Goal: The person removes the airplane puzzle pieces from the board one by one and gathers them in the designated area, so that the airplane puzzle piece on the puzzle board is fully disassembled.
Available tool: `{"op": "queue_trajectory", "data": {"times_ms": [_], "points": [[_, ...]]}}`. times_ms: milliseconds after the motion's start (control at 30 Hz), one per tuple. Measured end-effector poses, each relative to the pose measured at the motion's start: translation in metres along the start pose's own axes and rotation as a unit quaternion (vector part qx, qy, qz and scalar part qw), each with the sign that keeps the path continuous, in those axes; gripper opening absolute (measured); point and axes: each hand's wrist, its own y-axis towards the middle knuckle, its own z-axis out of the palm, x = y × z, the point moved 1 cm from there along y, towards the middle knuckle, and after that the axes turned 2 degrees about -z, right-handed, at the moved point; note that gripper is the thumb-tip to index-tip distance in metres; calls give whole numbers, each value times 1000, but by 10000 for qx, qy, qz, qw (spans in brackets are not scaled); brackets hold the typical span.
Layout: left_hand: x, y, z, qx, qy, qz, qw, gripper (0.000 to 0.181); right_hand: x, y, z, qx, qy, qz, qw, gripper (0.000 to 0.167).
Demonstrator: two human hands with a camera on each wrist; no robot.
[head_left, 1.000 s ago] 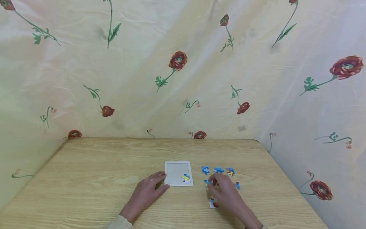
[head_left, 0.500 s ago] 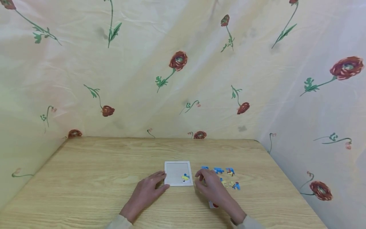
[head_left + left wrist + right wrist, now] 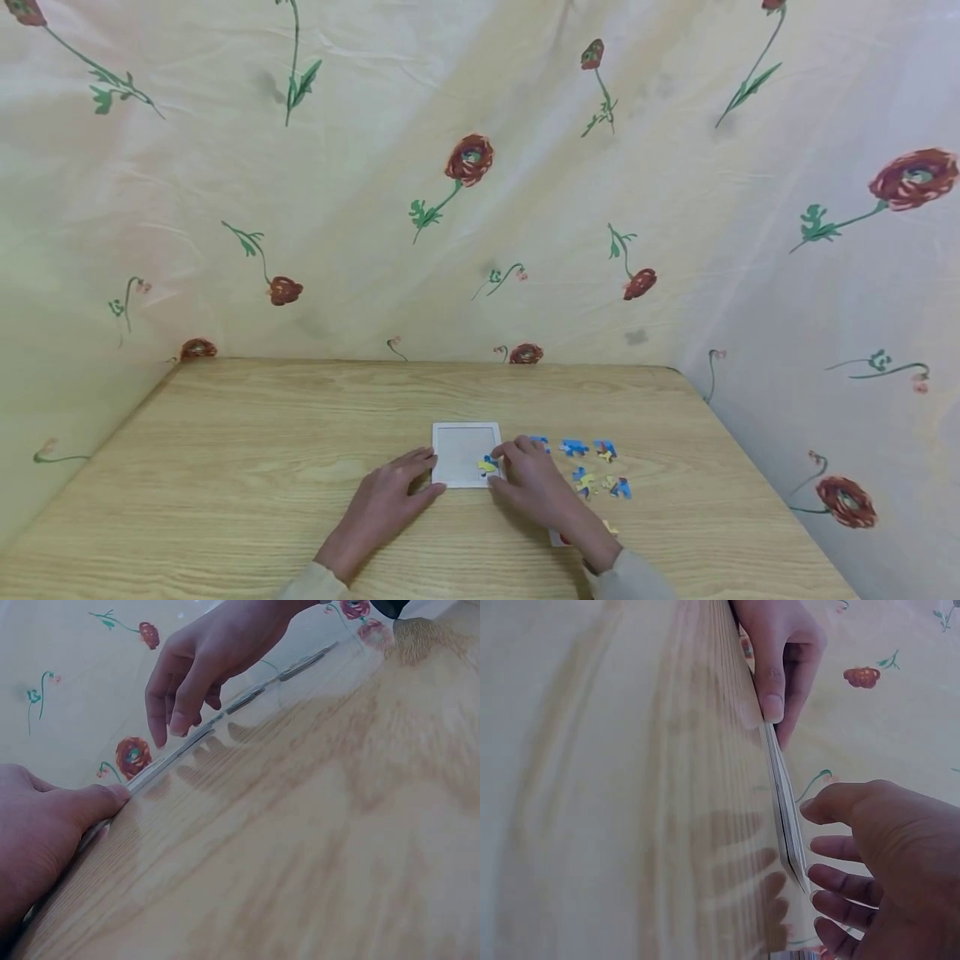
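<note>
A white square puzzle frame [image 3: 467, 427] lies on the wooden table. One yellow, blue and white jigsaw piece [image 3: 486, 467] sits in its lower right corner. My left hand [image 3: 385, 497] rests against the frame's left edge, thumb at the lower corner. At the right edge, my right hand [image 3: 531, 479] is over the frame, its index finger and thumb on either side of the piece. In the right wrist view, the fingers of the right hand [image 3: 900, 859] are loosely bent and apart, with no piece visible between them. Whether the fingertips touch the piece is unclear.
Loose jigsaw pieces lie in rows right of the frame, among them a blue piece [image 3: 573, 447], a red and blue piece [image 3: 604, 450] and a yellow and blue piece [image 3: 584, 481]. The right hand and forearm partly cover others. A flowered cloth [image 3: 337, 208] hangs behind the table [image 3: 300, 417].
My right hand has moved left from among the loose pieces to the frame's right edge. The left hand and the frame have stayed in place.
</note>
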Motion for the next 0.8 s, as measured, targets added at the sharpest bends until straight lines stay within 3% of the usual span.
{"op": "queue_trajectory", "data": {"times_ms": [800], "points": [[0,0,1,-207,20,85,9997,44,1,5,3,260,278,331,9987,25]]}}
